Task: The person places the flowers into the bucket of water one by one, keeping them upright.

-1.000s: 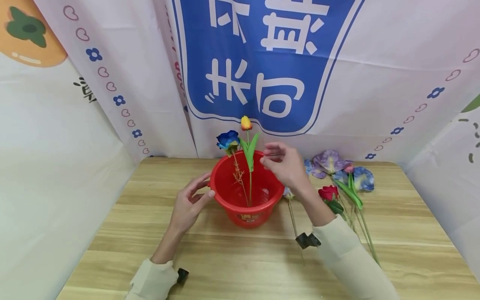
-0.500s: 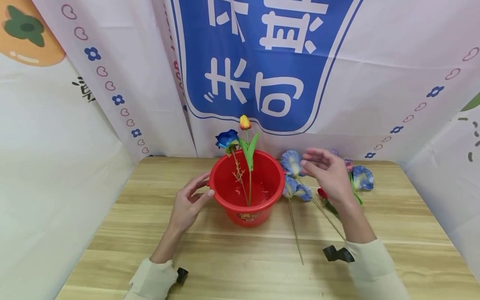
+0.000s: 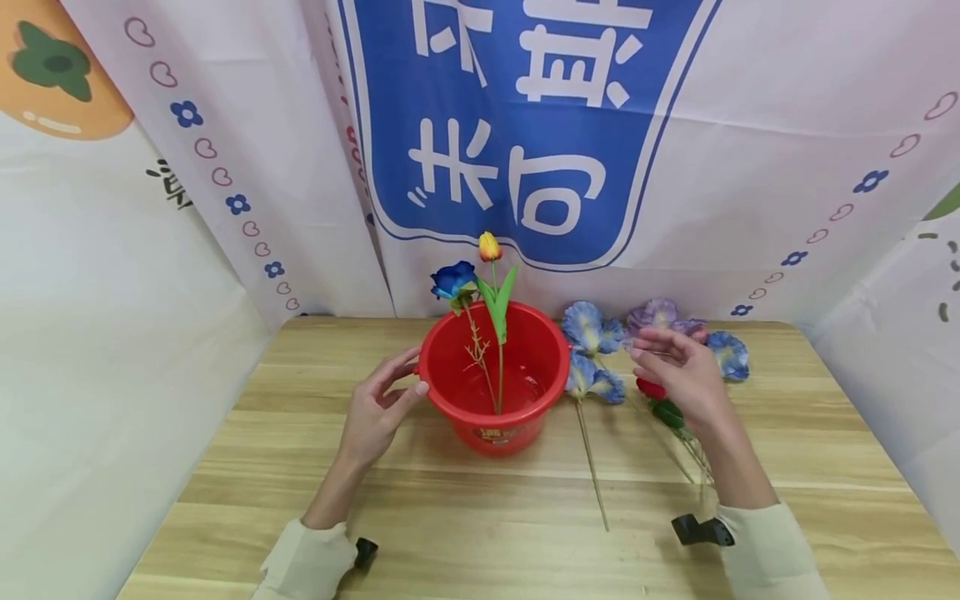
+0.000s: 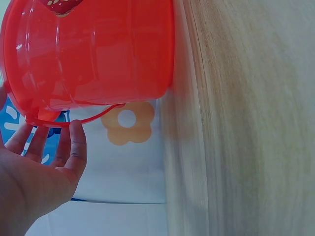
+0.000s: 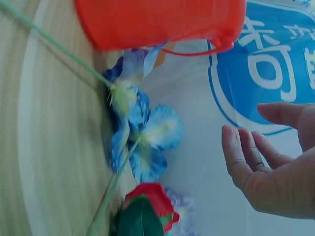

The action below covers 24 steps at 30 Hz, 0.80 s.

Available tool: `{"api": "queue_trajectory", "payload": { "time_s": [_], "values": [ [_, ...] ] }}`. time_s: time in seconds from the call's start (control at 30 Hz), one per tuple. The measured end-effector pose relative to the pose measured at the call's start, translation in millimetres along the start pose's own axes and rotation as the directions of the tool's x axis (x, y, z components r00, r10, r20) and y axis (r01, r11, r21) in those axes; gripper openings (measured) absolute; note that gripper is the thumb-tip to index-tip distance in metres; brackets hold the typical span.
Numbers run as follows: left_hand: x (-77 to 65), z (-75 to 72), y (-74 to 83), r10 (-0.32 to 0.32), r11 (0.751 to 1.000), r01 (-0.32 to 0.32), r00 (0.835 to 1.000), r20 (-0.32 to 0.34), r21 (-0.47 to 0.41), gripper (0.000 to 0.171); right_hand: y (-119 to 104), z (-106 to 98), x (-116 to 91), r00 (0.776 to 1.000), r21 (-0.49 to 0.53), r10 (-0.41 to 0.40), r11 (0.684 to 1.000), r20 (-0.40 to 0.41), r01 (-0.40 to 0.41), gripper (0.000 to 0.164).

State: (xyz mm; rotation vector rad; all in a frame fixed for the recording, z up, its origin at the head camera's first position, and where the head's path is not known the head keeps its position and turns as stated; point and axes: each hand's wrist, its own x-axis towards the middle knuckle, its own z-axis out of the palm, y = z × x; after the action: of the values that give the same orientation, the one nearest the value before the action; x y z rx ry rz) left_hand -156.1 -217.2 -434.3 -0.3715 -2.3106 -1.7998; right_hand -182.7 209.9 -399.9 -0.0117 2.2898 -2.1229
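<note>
My left hand [image 3: 381, 408] holds the left side of the red bucket [image 3: 498, 433], thumb at the rim. In the left wrist view its fingers [image 4: 76, 147] lie against the bucket's thin handle [image 4: 93, 118]. Inside the bucket stand a blue rose [image 3: 453, 280] and a yellow-red tulip [image 3: 490, 247] with green leaves. My right hand [image 3: 686, 379] hovers above the flowers on the right, loosely bent and holding nothing. Below and beside it lie a red rose [image 3: 650, 388], a purple flower [image 3: 654, 313] and several blue irises [image 3: 583, 327]; the hand partly hides a pink bloom.
The wooden table [image 3: 300, 467] ends at a white curtain [image 3: 750, 208] with a blue printed sign [image 3: 555, 208]. Flower stems [image 3: 592, 467] point toward the table's front on the right of the bucket.
My right hand has moved right, away from the bucket, to above the lying flowers. The blue irises beside the bucket have come into view. My left hand and the bucket stay put.
</note>
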Motion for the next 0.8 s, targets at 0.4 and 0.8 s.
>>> {"api": "queue_trajectory", "payload": {
  "time_s": [0.4, 0.8],
  "values": [
    [0.8, 0.4, 3.2, 0.003, 1.000, -0.003, 1.000, -0.004, -0.004, 0.054, 15.3, -46.2, -14.9, 1.000, 0.034, 0.000, 0.999, -0.026, 0.001, 0.032],
    [0.4, 1.7, 1.5, -0.007, 1.000, 0.007, 1.000, -0.002, 0.002, 0.054, 34.5, -94.5, -24.0, 0.990, 0.207, 0.093, 0.976, -0.102, -0.071, 0.023]
  ]
}}
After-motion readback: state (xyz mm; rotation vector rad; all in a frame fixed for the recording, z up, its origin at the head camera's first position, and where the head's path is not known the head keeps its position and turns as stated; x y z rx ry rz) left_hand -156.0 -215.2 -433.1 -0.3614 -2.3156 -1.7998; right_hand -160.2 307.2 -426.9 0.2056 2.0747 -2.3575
